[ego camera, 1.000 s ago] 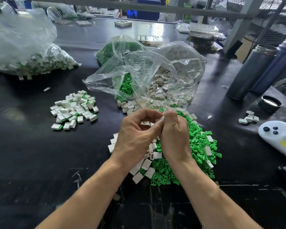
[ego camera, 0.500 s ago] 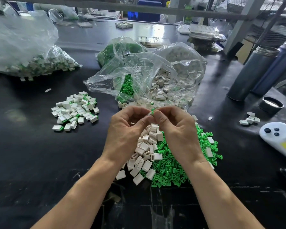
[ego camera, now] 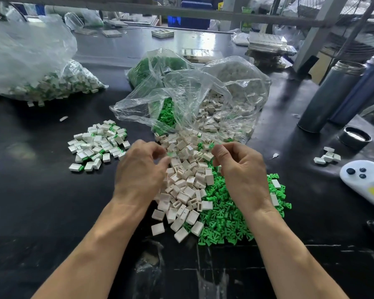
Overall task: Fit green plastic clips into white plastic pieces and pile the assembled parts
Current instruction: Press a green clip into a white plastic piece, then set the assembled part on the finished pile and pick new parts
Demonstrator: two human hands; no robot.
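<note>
Black and glossy, the workbench [ego camera: 41,201] is seen from above, with a metal frame and cluttered shelving blurred at its far edge. At its middle a loose heap of white plastic pieces [ego camera: 186,186] is spread, and this heap serves as the landmark. Touching the heap on its right and near side, a mound of green plastic clips [ego camera: 227,221] is laid out. Just behind the heap, an open clear bag [ego camera: 203,100] is slumped, with more white pieces and green clips spilling from its mouth. Left of the heap and apart from it, a smaller pile of assembled parts [ego camera: 97,145], white with green showing, is gathered. Far behind and left of the heap a second large bag [ego camera: 30,67] of white-and-green parts is set. Right of the heap, two metal flasks [ego camera: 333,93], a black lid [ego camera: 355,138], a few stray white pieces [ego camera: 327,156] and a white handheld device [ego camera: 363,180] are placed. Over the heap's far part both hands are held apart from each other. The left hand [ego camera: 138,171] is curled, with a small green-and-white piece seemingly pinched at its fingertips. The right hand [ego camera: 242,169] is also curled, but what it holds, if anything, cannot be told.
</note>
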